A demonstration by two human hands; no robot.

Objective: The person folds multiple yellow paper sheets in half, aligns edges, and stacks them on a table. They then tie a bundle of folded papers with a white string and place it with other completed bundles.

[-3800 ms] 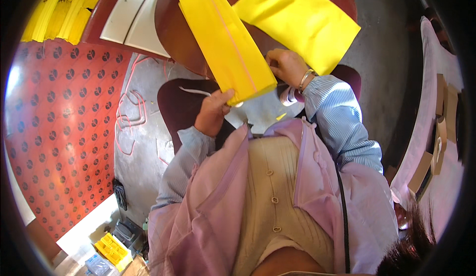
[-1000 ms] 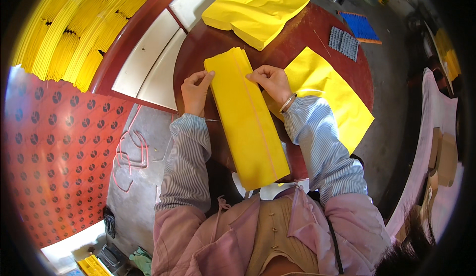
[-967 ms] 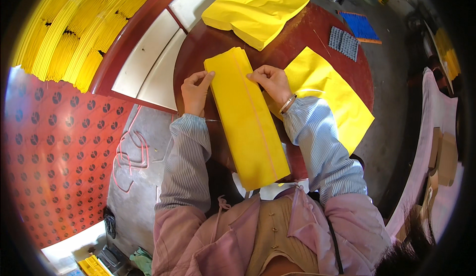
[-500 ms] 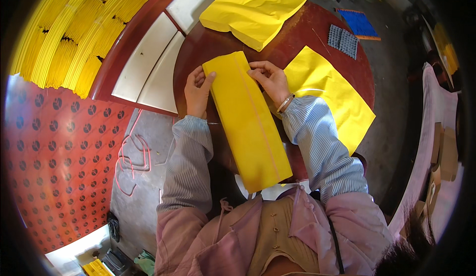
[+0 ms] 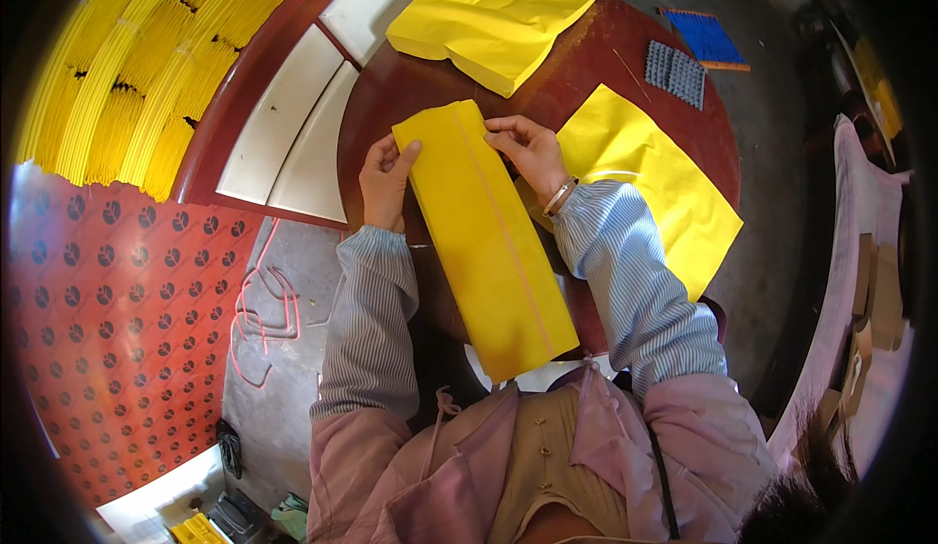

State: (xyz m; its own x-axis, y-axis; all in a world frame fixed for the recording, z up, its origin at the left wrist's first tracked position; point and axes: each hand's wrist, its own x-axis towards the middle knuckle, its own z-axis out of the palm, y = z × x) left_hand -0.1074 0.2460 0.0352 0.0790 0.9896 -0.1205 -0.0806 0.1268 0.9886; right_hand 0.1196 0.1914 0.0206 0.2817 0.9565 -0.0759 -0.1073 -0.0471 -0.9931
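A long yellow folded sheet (image 5: 489, 251), which looks like cloth or paper, slants over the near part of the round table. A thin reddish line runs along its length. My left hand (image 5: 387, 184) is closed on its upper left edge, thumb on top and fingers partly hidden behind. At the upper right corner my right hand (image 5: 534, 158) pinches the edge between thumb and fingers. Beside my right forearm lies another yellow sheet (image 5: 674, 202), spread out and creased. A pile of yellow sheets (image 5: 493, 21) sits at the table's far side.
The dark red round table (image 5: 376, 94) adjoins a red-edged cabinet with white panels (image 5: 283, 119). Bundled yellow sheets (image 5: 127, 65) stand stacked at the far left. A grey bumpy tray (image 5: 674, 75) lies near the right rim. Pink tubing (image 5: 264, 314) is on the floor at left.
The view has shifted slightly. Both hands keep their hold on the folded sheet, which looks almost the same.
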